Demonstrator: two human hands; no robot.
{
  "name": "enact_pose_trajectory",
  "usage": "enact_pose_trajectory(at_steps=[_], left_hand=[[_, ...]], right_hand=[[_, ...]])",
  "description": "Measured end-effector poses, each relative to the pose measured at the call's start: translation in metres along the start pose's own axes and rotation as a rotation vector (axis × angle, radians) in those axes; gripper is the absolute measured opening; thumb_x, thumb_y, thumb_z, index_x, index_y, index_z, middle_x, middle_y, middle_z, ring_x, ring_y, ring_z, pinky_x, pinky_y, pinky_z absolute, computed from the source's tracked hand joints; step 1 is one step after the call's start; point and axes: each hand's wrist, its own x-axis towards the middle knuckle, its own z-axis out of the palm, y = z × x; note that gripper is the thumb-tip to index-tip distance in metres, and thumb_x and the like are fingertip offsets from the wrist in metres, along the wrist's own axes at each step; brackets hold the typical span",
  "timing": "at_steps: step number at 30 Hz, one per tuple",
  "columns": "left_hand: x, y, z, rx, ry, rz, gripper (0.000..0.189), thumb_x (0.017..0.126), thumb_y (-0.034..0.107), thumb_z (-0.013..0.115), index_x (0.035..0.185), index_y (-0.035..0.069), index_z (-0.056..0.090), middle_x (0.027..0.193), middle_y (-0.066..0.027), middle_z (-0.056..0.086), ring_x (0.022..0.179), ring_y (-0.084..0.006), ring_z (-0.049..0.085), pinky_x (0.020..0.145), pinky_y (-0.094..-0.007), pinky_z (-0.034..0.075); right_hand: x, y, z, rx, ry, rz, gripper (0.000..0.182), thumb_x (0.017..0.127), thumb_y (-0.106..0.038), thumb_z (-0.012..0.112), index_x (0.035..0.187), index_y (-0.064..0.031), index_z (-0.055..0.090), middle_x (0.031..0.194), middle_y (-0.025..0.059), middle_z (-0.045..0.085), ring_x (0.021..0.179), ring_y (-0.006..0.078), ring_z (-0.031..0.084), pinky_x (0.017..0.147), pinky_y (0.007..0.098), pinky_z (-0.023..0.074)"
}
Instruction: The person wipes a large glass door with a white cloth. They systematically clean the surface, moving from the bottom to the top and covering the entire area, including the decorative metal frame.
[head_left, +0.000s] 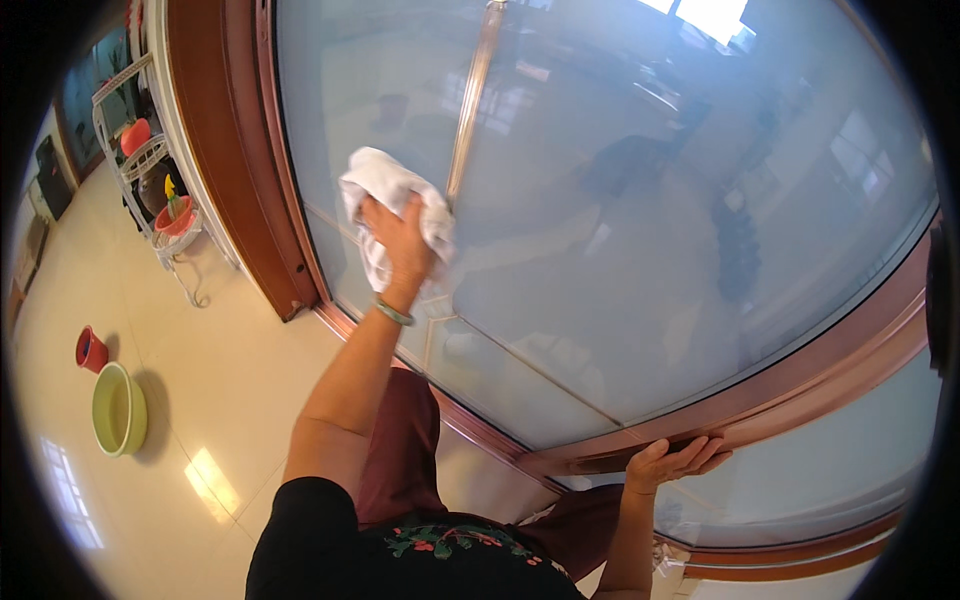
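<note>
My left hand (405, 244) is pressed over a bunched white cloth (379, 176), which lies against the frosted glass panel (600, 300) of a door. The cloth sits beside a gold-coloured strip (474, 97) that runs across the glass. A jade-like bangle (394, 312) circles the left wrist. Lower right, my right hand (667, 463) holds the edge of the reddish-brown metal door frame (795, 409), its thumb and fingers resting along it. Slight blur softens the cloth and the left fingers.
A yellow-green basin (141, 416) and a red bucket (91, 351) stand on the glossy tiled floor (225, 390) at left. Beyond the brown door jamb (225, 150) is a white metal plant stand (124, 176) with pots. Another glass panel (810, 480) lies at lower right.
</note>
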Motion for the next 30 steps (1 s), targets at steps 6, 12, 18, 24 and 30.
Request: enact_pose_trajectory(at_steps=[6,12,18,24,30], left_hand=[[0.087,-0.001,-0.007,-0.246,0.118,-0.585,0.074,0.087,0.048,0.056,0.136,-0.005,0.040,0.140,-0.0246,0.036,0.136,-0.0375,0.027,0.111,-0.0454,0.024],[0.033,0.068,0.018,-0.113,0.259,-0.484,0.066,0.087,0.037,0.057,0.131,-0.008,0.040,0.127,-0.0239,0.047,0.121,-0.0374,0.042,0.103,-0.0463,0.031],[-0.130,0.148,0.020,-0.042,-0.088,0.144,0.057,0.081,0.026,0.061,0.125,-0.006,0.043,0.123,-0.0259,0.043,0.116,-0.0427,0.037,0.103,-0.0508,0.023],[-0.293,0.145,-0.009,0.060,-0.756,0.535,0.054,0.079,0.036,0.063,0.122,0.005,0.055,0.132,-0.0277,0.038,0.118,-0.0457,0.033,0.096,-0.0614,0.019],[-0.286,0.156,0.000,-0.024,-0.736,0.486,0.055,0.080,0.041,0.064,0.120,0.004,0.056,0.126,-0.0258,0.047,0.118,-0.0454,0.035,0.096,-0.0618,0.018]], right_hand=[[0.001,0.000,-0.001,-0.002,-0.006,0.004,0.054,0.100,-0.031,0.033,0.143,0.0007,0.027,0.152,0.0181,0.023,0.139,0.0490,0.015,0.111,0.0619,0.0176],[-0.006,0.005,-0.001,0.055,-0.050,0.092,0.059,0.098,-0.036,0.039,0.146,-0.0044,0.027,0.155,0.0152,0.020,0.138,0.0542,0.012,0.109,0.0640,0.0146],[-0.009,0.002,0.000,0.090,-0.042,0.089,0.056,0.096,-0.030,0.040,0.143,-0.0021,0.030,0.154,0.0168,0.023,0.137,0.0547,0.012,0.109,0.0638,0.0149],[-0.012,0.003,-0.003,0.127,-0.064,0.079,0.053,0.094,-0.024,0.044,0.139,0.0019,0.034,0.150,0.0208,0.027,0.136,0.0557,0.014,0.109,0.0644,0.0153],[-0.022,0.014,-0.001,0.099,-0.065,0.076,0.046,0.093,-0.031,0.046,0.117,0.0086,0.048,0.132,0.0265,0.040,0.133,0.0588,0.017,0.106,0.0672,0.0189]])
